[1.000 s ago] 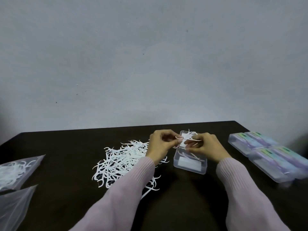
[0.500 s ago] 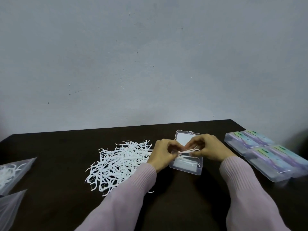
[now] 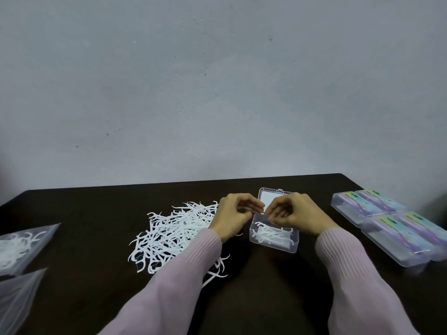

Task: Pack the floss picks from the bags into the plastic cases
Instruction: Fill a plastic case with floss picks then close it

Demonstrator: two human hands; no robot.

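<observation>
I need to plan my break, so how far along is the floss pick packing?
Done: four closed cases sit at right. In hand: both hands, left and right, work over the open case, which holds few picks. Left: the loose pile and a bag.

Lower centre of the frame: open case [image 3: 274, 240] holding picks, loose floss picks [image 3: 173, 235] heaped to its left, bags [image 3: 21, 245] far left, closed cases [image 3: 387, 223] far right.

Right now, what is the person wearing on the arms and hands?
Both arms wear long pale pink knit sleeves with ribbed cuffs at the wrists. The left hand and right hand are bare: no gloves, rings or watch visible.
</observation>
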